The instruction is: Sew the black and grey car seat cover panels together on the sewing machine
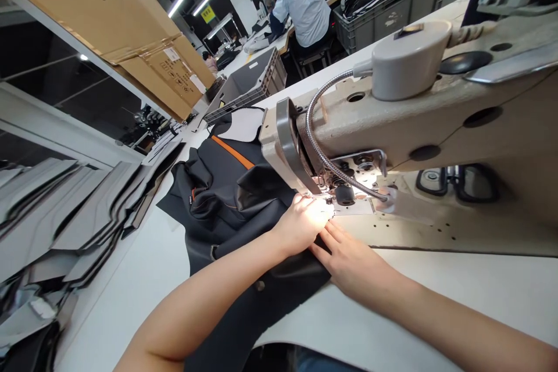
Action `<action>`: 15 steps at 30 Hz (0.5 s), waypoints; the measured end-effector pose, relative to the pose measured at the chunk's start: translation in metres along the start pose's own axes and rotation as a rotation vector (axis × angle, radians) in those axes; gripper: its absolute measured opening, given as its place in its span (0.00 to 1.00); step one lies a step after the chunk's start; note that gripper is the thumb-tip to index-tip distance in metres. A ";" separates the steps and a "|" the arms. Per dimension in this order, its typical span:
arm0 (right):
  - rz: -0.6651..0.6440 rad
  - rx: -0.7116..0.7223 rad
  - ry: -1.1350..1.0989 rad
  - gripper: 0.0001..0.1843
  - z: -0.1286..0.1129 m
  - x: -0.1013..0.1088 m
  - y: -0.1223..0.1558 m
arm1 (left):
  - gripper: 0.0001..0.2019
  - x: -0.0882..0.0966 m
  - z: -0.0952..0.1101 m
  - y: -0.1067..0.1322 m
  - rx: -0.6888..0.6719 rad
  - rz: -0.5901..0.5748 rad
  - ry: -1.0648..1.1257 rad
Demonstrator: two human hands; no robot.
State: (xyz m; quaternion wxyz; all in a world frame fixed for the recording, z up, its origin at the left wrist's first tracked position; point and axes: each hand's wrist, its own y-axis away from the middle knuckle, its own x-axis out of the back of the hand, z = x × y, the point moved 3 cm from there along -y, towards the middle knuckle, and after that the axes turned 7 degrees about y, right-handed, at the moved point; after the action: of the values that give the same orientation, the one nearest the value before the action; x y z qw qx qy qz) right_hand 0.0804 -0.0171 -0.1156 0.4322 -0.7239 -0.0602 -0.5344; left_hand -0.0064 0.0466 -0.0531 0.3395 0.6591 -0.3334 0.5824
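A dark grey stitched panel (231, 203) with an orange stripe (233, 152) lies on the white sewing table (126, 302). My left hand (300, 224) presses and gathers its folds just in front of the presser foot (344, 195). My right hand (349, 258) lies flat on the panel's edge, fingers apart, beside the machine's metal needle plate. Above both hands stands the beige industrial sewing machine head (370, 128), with a flexible gooseneck lamp (322, 145) lighting the spot. The needle itself is hidden by the glare and my fingers.
Stacks of cut grey panels (65, 215) lie along the table's left side. Cardboard boxes (131, 29) stand at upper left. A grey crate (244, 84) sits beyond the panel. A co-worker (303, 6) sits at another table, near a crate of dark strips (379, 23).
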 end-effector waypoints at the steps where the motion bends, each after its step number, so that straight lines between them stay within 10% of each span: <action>1: 0.009 -0.007 -0.004 0.24 0.001 0.000 0.000 | 0.10 0.000 0.000 -0.001 0.013 0.005 -0.022; 15: 0.135 0.037 0.124 0.23 0.020 -0.005 0.003 | 0.11 -0.010 -0.003 -0.010 0.100 -0.028 -0.040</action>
State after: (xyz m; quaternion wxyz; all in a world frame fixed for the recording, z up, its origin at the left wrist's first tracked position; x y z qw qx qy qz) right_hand 0.0940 -0.0034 -0.1228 0.4835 -0.6835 0.0057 -0.5468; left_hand -0.0008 0.0547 -0.0635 0.3074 0.6915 -0.3011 0.5802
